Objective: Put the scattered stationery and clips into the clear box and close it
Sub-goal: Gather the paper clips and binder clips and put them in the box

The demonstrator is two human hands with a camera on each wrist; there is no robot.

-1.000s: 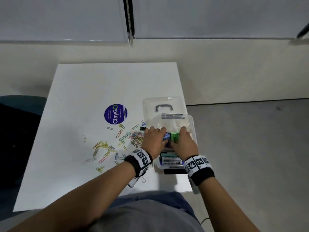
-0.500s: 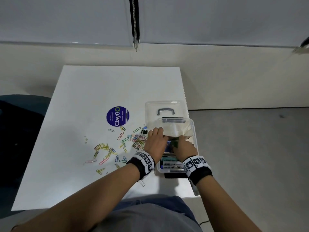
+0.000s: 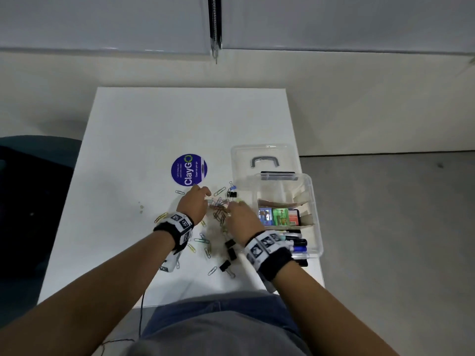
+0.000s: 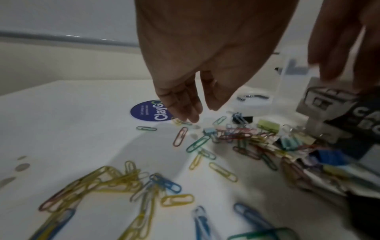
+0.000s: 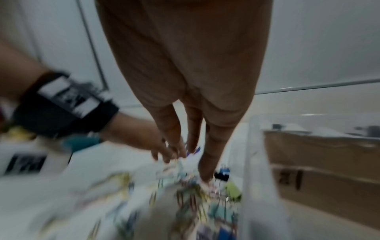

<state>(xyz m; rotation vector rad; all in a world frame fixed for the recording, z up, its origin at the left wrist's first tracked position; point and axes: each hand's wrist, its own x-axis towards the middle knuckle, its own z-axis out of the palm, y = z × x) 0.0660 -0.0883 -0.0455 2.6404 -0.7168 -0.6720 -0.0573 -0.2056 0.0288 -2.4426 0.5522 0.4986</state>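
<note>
The clear box (image 3: pixel 316 217) stands open at the table's right edge, its lid (image 3: pixel 259 152) laid back behind it. Inside are small coloured packs (image 3: pixel 279 217) and markers (image 3: pixel 297 244). Left of the box, a pile of coloured paper clips (image 3: pixel 218 205) spreads toward me, with black binder clips (image 3: pixel 230 250) nearer. My left hand (image 3: pixel 196 200) hovers over the pile's left side, fingers (image 4: pixel 185 112) straight, holding nothing. On the pile's right side, my right hand (image 3: pixel 237 214) reaches down with straight fingers (image 5: pixel 207 164). They touch the clips in a blurred right wrist view.
A round blue ClayGo sticker (image 3: pixel 189 170) lies just beyond the clips. More yellow and blue clips (image 4: pixel 115 178) lie scattered toward the table's near left. The white table (image 3: pixel 154 119) ends right beside the box. A dark chair (image 3: pixel 30 191) stands at the left.
Both hands have come out of the box and moved left onto the paper clip pile. The small coloured packs they held now sit inside the box.
</note>
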